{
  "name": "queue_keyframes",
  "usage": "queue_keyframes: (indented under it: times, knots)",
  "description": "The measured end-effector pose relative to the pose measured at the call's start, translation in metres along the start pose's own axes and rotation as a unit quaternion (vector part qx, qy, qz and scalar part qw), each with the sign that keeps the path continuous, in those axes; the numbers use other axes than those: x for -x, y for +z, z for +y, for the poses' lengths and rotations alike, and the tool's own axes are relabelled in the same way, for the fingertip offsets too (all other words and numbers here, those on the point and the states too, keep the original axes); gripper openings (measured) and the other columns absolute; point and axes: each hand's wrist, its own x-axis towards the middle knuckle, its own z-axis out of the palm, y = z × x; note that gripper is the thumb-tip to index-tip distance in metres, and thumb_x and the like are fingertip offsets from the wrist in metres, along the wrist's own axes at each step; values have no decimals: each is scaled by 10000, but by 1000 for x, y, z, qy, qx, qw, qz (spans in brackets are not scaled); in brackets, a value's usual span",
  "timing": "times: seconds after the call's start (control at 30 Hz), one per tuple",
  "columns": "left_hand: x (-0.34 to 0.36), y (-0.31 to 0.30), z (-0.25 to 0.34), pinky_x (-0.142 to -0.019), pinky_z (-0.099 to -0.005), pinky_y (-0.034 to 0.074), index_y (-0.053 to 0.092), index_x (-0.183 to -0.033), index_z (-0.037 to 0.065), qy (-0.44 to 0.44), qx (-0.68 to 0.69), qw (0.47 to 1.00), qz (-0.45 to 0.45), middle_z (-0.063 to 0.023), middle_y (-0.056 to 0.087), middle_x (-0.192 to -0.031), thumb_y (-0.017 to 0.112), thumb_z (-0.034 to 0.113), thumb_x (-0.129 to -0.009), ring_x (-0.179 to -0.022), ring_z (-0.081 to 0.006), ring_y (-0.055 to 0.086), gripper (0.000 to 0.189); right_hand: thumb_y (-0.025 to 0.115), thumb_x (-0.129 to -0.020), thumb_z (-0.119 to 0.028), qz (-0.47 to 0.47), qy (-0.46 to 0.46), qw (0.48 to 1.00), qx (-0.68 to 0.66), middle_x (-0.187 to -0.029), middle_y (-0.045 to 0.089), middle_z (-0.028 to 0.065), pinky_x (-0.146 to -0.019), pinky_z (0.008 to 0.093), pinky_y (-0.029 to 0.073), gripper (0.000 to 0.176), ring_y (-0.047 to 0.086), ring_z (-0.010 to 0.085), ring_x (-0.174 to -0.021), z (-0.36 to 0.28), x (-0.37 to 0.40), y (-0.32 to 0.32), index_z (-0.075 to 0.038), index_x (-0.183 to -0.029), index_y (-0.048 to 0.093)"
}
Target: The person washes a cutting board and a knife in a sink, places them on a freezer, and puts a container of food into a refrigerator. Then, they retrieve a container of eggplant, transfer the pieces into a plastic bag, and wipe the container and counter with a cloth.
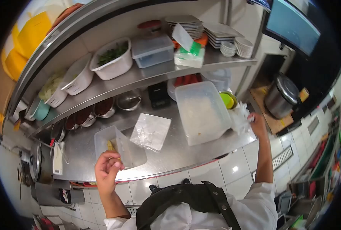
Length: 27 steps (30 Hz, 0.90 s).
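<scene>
My left hand [109, 167] is above the front side of a clear plastic container [105, 136], fingers curled in with the thumb against them. What they hold, if anything, is hidden. A small yellow piece [110, 145] shows inside that container. At the right end of the steel counter, my right hand [258, 125] has its fingers closed on a crumpled white plastic bag [240, 119]. Beside the bag stands a large translucent lidded tub [201, 111] with pale contents. Between the two containers lies a flat, shiny wrapped square packet [151, 131].
Steel bowls [129, 101] and a black scale [159, 96] stand behind, under a shelf [151, 78] with white bins [111, 63], stacked plates [185, 27] and a napkin pack [189, 57]. A white knife-like board [58, 158] lies left. A steel pot [281, 96] stands right.
</scene>
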Motion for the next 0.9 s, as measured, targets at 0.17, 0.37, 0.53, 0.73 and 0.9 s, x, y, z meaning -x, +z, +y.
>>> queue_keyframes:
  times: [0.17, 0.37, 0.53, 0.73, 0.9]
  knots:
    - [-63, 65, 13, -787, -267, 433, 455, -1168, 16, 108, -154, 979, -83, -89, 526, -1056, 607, -22, -724, -904, -140, 529, 471, 534, -559, 96, -105, 48, 993, -9, -603, 527, 79, -531, 259, 380, 187, 445, 123, -549, -8, 27, 19, -10, -705, 585]
    - [-289, 208, -2, -838, -374, 441, 384, -1219, -82, 175, -402, 897, 54, -251, 501, -1136, 693, 440, -672, -1022, -312, 532, 817, 624, -627, 43, -104, 140, 985, -6, -847, 611, 138, -665, 315, 465, 427, 604, 239, -724, -38, 63, 10, -43, -1036, 537]
    - [-307, 212, 65, -544, -320, 444, 555, -631, -15, 186, -150, 954, 181, -81, 587, -689, 634, 284, -763, -613, -158, 558, 336, 628, -666, 29, 70, 113, 989, 58, -1187, 471, 146, -858, 388, 392, 601, 459, 311, -1070, -59, 106, -33, -73, -1216, 409]
    - [-227, 179, 24, -794, -335, 421, 541, -993, -51, 543, -106, 827, 104, -156, 587, -948, 586, 140, -790, -862, -255, 559, 283, 582, -705, 17, 119, 196, 973, 10, -1121, 527, 80, -780, 365, 403, 468, 512, 232, -945, -60, 132, -52, -86, -1146, 467]
    - [-330, 231, -47, -748, -418, 429, 556, -935, -20, 470, -321, 817, 94, -170, 586, -911, 665, 194, -691, -839, -352, 547, 342, 585, -706, 12, 59, 115, 989, -68, -1069, 550, 93, -776, 323, 407, 379, 524, 206, -921, -82, 116, -23, -35, -1075, 511]
